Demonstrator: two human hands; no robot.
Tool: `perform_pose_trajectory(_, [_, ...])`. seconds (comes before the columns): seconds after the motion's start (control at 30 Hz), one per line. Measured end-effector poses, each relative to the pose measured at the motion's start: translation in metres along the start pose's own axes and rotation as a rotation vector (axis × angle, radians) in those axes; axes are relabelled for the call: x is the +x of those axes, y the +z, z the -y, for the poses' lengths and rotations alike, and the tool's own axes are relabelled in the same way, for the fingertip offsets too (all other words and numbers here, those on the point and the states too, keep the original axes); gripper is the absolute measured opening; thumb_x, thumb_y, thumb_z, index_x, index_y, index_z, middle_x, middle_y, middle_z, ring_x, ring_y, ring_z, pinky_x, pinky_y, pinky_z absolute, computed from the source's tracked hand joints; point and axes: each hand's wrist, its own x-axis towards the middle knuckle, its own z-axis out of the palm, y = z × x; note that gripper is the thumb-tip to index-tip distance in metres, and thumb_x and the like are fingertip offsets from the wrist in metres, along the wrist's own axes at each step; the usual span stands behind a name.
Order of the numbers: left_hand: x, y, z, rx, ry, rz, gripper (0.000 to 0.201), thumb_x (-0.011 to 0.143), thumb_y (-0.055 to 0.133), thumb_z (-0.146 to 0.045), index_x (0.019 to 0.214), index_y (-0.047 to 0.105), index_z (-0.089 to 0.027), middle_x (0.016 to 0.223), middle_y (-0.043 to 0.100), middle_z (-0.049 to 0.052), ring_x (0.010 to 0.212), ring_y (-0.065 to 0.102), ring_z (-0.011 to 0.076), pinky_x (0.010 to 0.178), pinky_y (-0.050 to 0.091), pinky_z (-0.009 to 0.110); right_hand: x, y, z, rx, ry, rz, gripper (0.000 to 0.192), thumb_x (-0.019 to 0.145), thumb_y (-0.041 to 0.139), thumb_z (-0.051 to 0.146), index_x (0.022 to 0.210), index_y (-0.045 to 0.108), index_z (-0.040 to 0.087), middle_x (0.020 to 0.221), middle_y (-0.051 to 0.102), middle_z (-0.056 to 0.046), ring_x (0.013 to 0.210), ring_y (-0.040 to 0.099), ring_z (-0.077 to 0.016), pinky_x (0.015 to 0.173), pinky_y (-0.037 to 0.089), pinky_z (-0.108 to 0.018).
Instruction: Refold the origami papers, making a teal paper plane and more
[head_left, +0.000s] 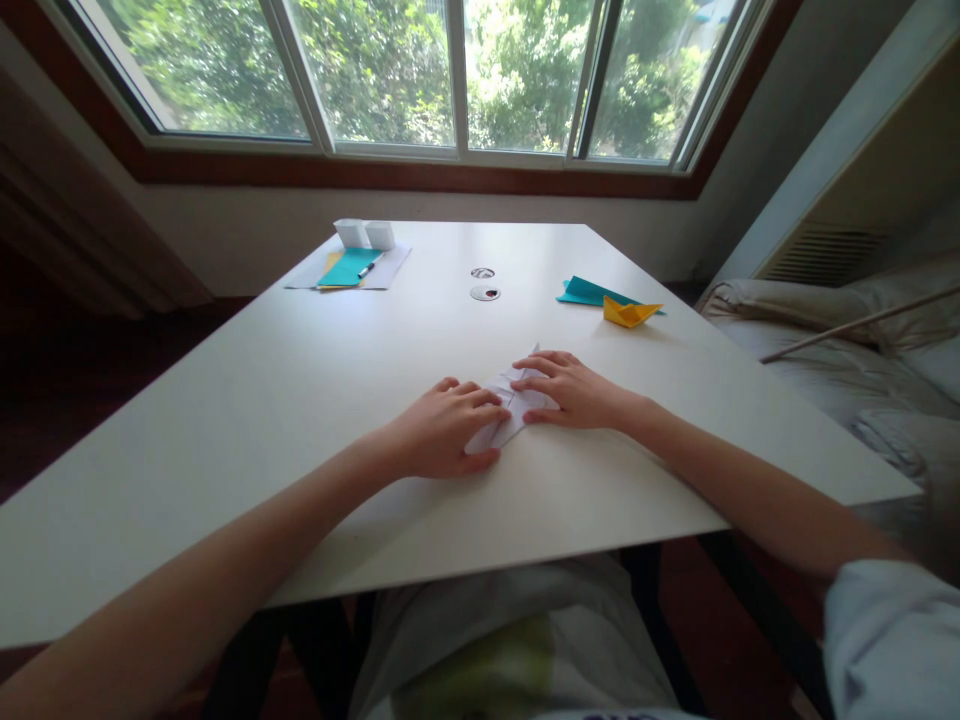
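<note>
White tabletop (pixel 300 400) lay bare around my hands, its near edge just below them at six o'clock. The folded white paper (pixel 510 400) sat between and under both hands, its long axis running from seven to one o'clock. My left hand (pixel 442 430) and right hand (pixel 574 390) pressed it flat, fingers spread.

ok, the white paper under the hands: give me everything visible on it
The white folded paper lies flat on the white table, near its front edge. It looks like thin plain paper, creased into pointed flaps, one tip poking up past the fingers. The left hand presses on its near left part, the right hand on its far right part, both palm down with fingers spread over it. Most of its surface is hidden, so the exact shape cannot be told.
</note>
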Motion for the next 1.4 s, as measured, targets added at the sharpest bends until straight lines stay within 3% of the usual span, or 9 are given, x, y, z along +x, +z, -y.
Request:
perform_pose_trajectory(0.17, [-0.001, -0.002, 0.015, -0.005, -0.021, 0.032, 0.040, 0.071, 0.054, -0.022, 0.111, 0.056, -0.024, 0.114, 0.059, 0.004, 0.104, 0.051, 0.0225, 0.088, 0.037, 0.036, -0.001, 0.000, -0.003, 0.080, -0.051, 0.041, 0.044, 0.085, 0.044, 0.048, 0.115, 0.059, 0.019, 0.118, 0.059, -0.009, 0.113, 0.047, -0.0244, 0.095, 0.035, -0.041])
perform_pose_trajectory(0.33, [-0.003, 0.000, 0.028, 0.000, -0.048, 0.026, 0.038, 0.071, 0.051, -0.015, 0.108, 0.058, -0.023, 0.111, 0.060, 0.005, 0.105, 0.050, 0.0220, 0.088, 0.038, 0.035, -0.002, 0.000, -0.003, 0.091, -0.053, 0.042, 0.046, 0.082, 0.049, 0.049, 0.115, 0.058, 0.018, 0.113, 0.060, -0.012, 0.102, 0.053, -0.0242, 0.086, 0.042, -0.038])
perform_pose_trajectory(0.63, [0.004, 0.005, 0.013, -0.003, -0.021, -0.045, 0.026, 0.082, 0.046, -0.026, 0.104, 0.060, -0.023, 0.106, 0.063, 0.004, 0.096, 0.055, 0.0193, 0.083, 0.043, 0.031, 0.000, 0.000, -0.001, 0.050, -0.095, -0.004, 0.040, 0.083, 0.049, 0.047, 0.105, 0.064, 0.017, 0.103, 0.063, -0.011, 0.098, 0.053, -0.0234, 0.085, 0.041, -0.037])
perform_pose_trajectory(0.97, [0.009, 0.010, 0.008, 0.064, -0.047, -0.129, 0.026, 0.087, 0.042, -0.034, 0.097, 0.064, -0.022, 0.092, 0.067, 0.005, 0.087, 0.059, 0.0188, 0.075, 0.045, 0.031, 0.000, 0.000, 0.001, 0.038, -0.127, -0.012, 0.040, 0.085, 0.047, 0.047, 0.104, 0.064, 0.016, 0.100, 0.064, -0.011, 0.089, 0.057, -0.0204, 0.082, 0.043, -0.033])
perform_pose_trajectory(1.17, [0.008, 0.014, 0.012, 0.011, 0.025, -0.146, 0.028, 0.089, 0.039, -0.030, 0.102, 0.064, -0.026, 0.101, 0.066, 0.004, 0.090, 0.059, 0.0168, 0.077, 0.046, 0.029, -0.001, -0.001, 0.005, -0.011, -0.143, 0.007, 0.040, 0.087, 0.042, 0.047, 0.100, 0.065, 0.017, 0.097, 0.066, -0.010, 0.089, 0.059, -0.0200, 0.079, 0.044, -0.031])
perform_pose_trajectory(1.4, [0.008, 0.017, 0.009, -0.026, 0.023, -0.128, 0.026, 0.089, 0.039, -0.024, 0.102, 0.062, -0.022, 0.105, 0.065, 0.004, 0.095, 0.058, 0.0169, 0.081, 0.046, 0.028, 0.000, -0.003, 0.009, -0.079, -0.112, 0.033, 0.040, 0.087, 0.041, 0.049, 0.100, 0.064, 0.018, 0.091, 0.068, -0.009, 0.084, 0.061, -0.0196, 0.075, 0.043, -0.030])
